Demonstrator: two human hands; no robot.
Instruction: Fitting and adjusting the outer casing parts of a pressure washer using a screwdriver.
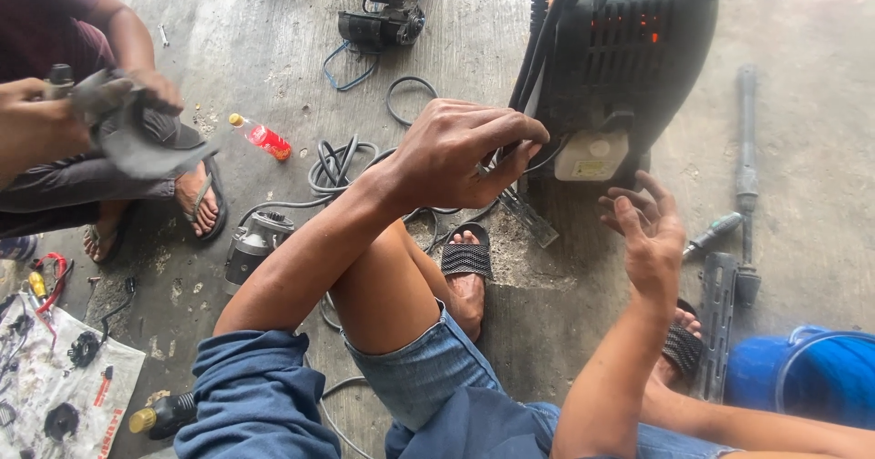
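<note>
left hand (460, 154) raised over the floor (273, 40), fingers curled shut, pinching a thin wire (497, 163) at the fingertips just beside the machine (629, 58). the wire runs from the pinch toward the machine's lower front, where black cables (547, 40) drop down its left side. cannot tell exactly where the wire ends.

right hand (649, 231) hangs open, fingers spread and loosely bent, palm turned inward, holding nothing. it sits just below the machine's white tank (591, 155), not touching it.

machine: dark plastic housing, slotted grille with an orange glow behind it, standing on the concrete ahead of the person's knees.

person sits low, denim shorts, blue sleeve, black slide (467, 258) on the foot between the two forearms.

right of the machine: a long grey lance (746, 149) lying on the floor, a screwdriver (715, 233) near its lower end, a blue bucket (802, 377) at the frame's lower right.

left of centre: coiled black hose (333, 172), a small motor (253, 245), a red bottle (262, 137) on its side. another motor part (381, 21) lies further up.

second person at upper left, seated, both hands working a grey rag (137, 135) around a small part. white sheet (55, 386) with small black parts at lower left.
</note>
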